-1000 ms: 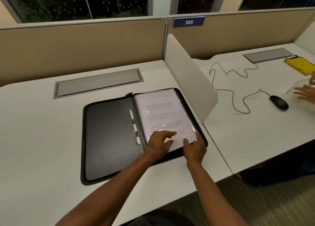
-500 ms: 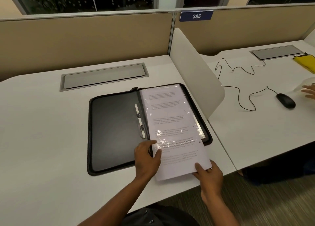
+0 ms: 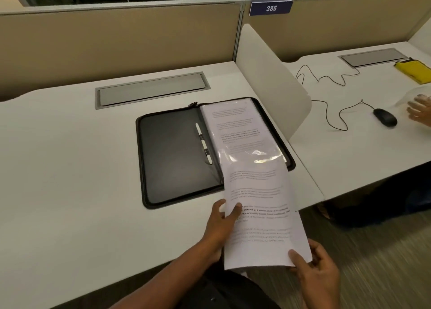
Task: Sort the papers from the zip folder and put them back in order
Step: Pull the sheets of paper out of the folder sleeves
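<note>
From the head camera we see the black zip folder [image 3: 177, 159] lying open on the white desk [image 3: 70, 169], a plastic sleeve of pages [image 3: 240, 131] in its right half. Our left hand [image 3: 221, 224] pinches the left edge of a printed sheet [image 3: 261, 217] drawn partway out, toward us; our right hand [image 3: 314, 269] grips its near right corner. The print is too blurred to read.

The paper [image 3: 261, 215] in my hands was matt white, thin enough to bow. The sleeve [image 3: 242, 136] over the remaining pages was clear plastic, glossy with glare. The folder [image 3: 172, 159] looked like smooth black leatherette with a dull sheen. The desk [image 3: 70, 169] was smooth matt white laminate, its hatch [image 3: 151, 89] brushed grey metal.
</note>
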`<act>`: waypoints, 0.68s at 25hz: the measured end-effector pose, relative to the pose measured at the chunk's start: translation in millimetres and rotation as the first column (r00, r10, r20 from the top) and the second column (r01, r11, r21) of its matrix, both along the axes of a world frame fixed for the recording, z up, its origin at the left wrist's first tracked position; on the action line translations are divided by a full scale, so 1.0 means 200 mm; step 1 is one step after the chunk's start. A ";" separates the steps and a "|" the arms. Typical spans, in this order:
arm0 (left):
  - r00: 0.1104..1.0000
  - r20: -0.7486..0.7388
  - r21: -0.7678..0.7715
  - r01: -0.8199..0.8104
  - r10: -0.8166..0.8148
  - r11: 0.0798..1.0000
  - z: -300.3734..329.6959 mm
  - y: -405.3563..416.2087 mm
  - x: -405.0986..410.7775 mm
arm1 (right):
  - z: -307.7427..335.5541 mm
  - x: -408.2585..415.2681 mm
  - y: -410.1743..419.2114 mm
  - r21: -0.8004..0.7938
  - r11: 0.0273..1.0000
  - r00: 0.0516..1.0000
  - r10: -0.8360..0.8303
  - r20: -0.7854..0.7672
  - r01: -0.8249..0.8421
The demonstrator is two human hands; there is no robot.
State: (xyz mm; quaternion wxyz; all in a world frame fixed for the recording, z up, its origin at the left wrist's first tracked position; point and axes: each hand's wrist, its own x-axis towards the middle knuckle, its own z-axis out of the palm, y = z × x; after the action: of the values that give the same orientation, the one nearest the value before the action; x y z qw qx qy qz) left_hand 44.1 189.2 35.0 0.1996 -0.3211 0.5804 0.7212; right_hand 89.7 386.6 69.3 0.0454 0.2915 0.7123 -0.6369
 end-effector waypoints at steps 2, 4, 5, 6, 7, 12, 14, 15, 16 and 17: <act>0.996 0.088 0.284 -0.056 0.033 0.957 0.01 -0.03 0.04 | 0.04 0.12 -0.03 0.052 0.997 0.993 0.069 -0.095 -0.064; 0.984 0.134 0.371 -0.159 0.117 0.915 0.01 -0.06 0.11 | 0.10 0.22 -0.07 0.073 0.993 0.978 0.104 -0.181 -0.092; 0.979 0.133 0.378 -0.196 0.157 0.905 0.02 -0.09 0.14 | 0.13 0.27 -0.10 0.093 0.990 0.970 0.121 -0.209 -0.103; 0.979 0.101 0.375 -0.201 0.176 0.905 0.03 -0.12 0.18 | 0.15 0.30 -0.12 0.114 0.987 0.966 0.138 -0.221 -0.115; 0.983 0.032 0.362 -0.178 0.179 0.915 0.05 -0.16 0.22 | 0.18 0.34 -0.14 0.119 0.985 0.963 0.151 -0.223 -0.127; 0.938 -0.290 0.095 -0.169 0.190 0.981 0.24 -0.42 0.45 | 0.32 0.39 -0.27 0.004 0.972 0.960 0.233 -0.155 -0.236; 0.907 -0.365 -0.030 -0.239 0.212 0.971 0.27 -0.54 0.50 | 0.31 0.32 -0.34 -0.082 0.949 0.951 0.296 -0.087 -0.303; 0.895 -0.385 -0.074 -0.273 0.225 0.959 0.27 -0.61 0.53 | 0.28 0.27 -0.38 -0.116 0.934 0.941 0.333 -0.065 -0.339; 0.886 -0.395 -0.113 -0.310 0.244 0.944 0.27 -0.68 0.54 | 0.26 0.22 -0.44 -0.138 0.916 0.926 0.375 -0.045 -0.377; 0.877 -0.400 -0.148 -0.350 0.268 0.925 0.26 -0.75 0.55 | 0.22 0.17 -0.50 -0.140 0.895 0.905 0.425 -0.026 -0.424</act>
State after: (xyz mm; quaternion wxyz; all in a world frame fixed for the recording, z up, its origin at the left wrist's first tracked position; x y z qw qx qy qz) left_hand 154.6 40.2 86.8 -0.0684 -0.2873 0.6231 0.7243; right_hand 123.3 286.8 114.1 0.2057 0.1266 0.7112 -0.6602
